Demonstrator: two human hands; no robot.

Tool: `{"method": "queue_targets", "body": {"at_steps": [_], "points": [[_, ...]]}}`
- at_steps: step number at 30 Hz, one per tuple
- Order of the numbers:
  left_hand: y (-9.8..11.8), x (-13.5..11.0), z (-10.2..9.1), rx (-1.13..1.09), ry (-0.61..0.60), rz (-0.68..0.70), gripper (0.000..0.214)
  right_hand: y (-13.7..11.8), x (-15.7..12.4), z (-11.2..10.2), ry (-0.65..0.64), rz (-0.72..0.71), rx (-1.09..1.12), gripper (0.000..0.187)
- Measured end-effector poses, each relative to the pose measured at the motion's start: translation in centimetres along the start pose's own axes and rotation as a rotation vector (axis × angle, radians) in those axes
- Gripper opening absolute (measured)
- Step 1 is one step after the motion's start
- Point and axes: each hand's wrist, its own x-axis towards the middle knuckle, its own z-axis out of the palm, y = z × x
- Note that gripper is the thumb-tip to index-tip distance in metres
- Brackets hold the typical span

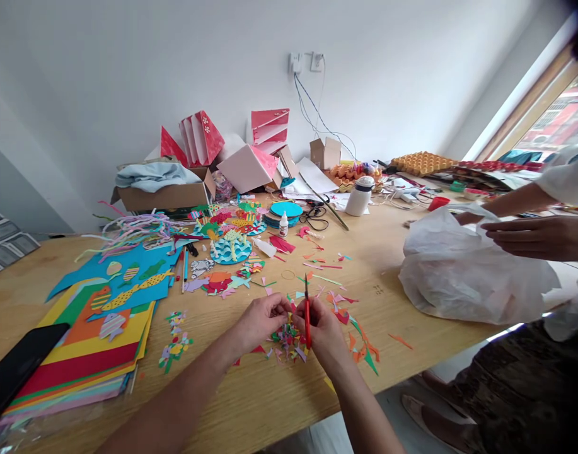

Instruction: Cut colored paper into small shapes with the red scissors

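My right hand is closed around a pair of red-handled scissors, whose dark blades point away from me over the table. Close beside it, my left hand is pinched, with the fingertips near those of the right. What the left fingers hold is too small to make out. Directly below both hands lies a pile of tiny coloured paper scraps. Longer orange and green paper offcuts spread to the right of it.
Left are stacked coloured sheets, paper fish and a black phone. Ahead stand a glue bottle, blue wavy discs and a white container. At right, another person's hands hold a white plastic bag.
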Motion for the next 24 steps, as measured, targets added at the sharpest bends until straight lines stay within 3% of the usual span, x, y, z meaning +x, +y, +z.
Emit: {"method": "queue_targets", "body": {"at_steps": [8,11,15,19,24], "points": [[1.4,-1.3,0.5,-0.017,0.012,0.054,0.015,-2.2,-0.6,0.0,0.036,0.008,0.122,0.013],[1.5,-1.4,1.0,-0.049,0.09,0.045,0.014,-2.5,-1.2,0.0,0.049,-0.016,0.121,0.015],[2.3,-2.2,1.1,-0.234,0.193,0.003,0.017,-2.1,-2.9,0.0,0.03,-0.097,-0.099,0.018],[3.3,-3.1,1.1,-0.446,0.194,0.006,0.018,-1.5,-4.5,0.4,-0.016,-0.155,-0.293,0.022],[3.8,-3.5,1.4,-0.491,0.198,0.025,0.018,-1.5,-4.8,0.9,-0.005,-0.198,-0.411,0.021]]}}
